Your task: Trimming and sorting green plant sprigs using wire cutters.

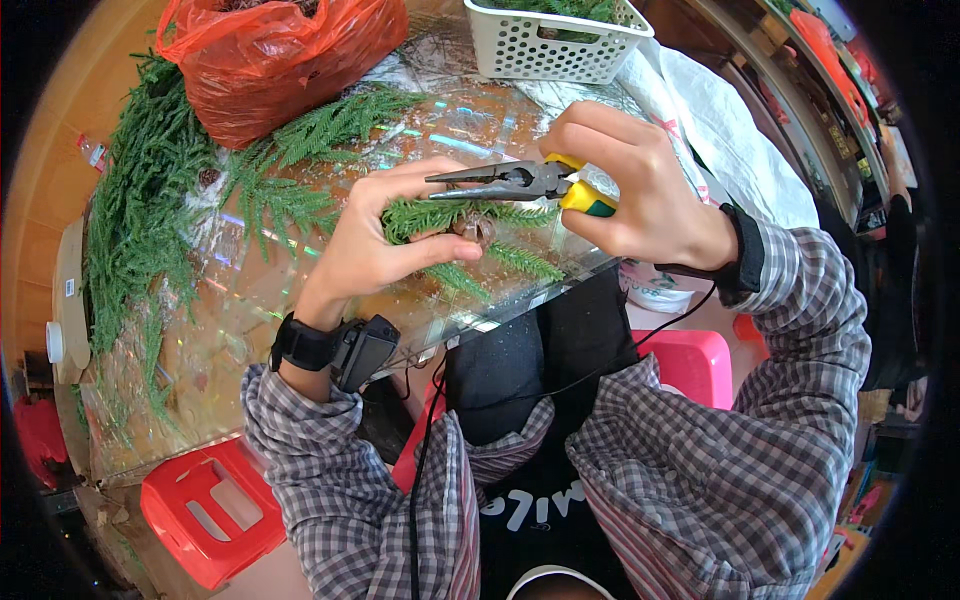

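Observation:
My right hand (640, 180) is closed around the yellow and green handles of a pair of long-nose pliers (500, 180). The dark jaws point left and lie just above my left hand (385, 225), slightly parted. In my left hand is a green artificial pine sprig (530, 262), pinched between thumb and fingers. A small brown pine cone (476, 230) sits against the sprig beside my left thumb. Whether the jaws touch the sprig, I cannot tell. Some of my left fingers are hidden behind the greenery.
A red plastic bag (285, 75) stands at the back left, beside a white perforated basket (550, 45) with greenery. A pile of pine branches (145, 210) covers the table's left side. Red (215, 510) and pink (690, 365) plastic stools stand below the table. A thin black cable crosses my lap.

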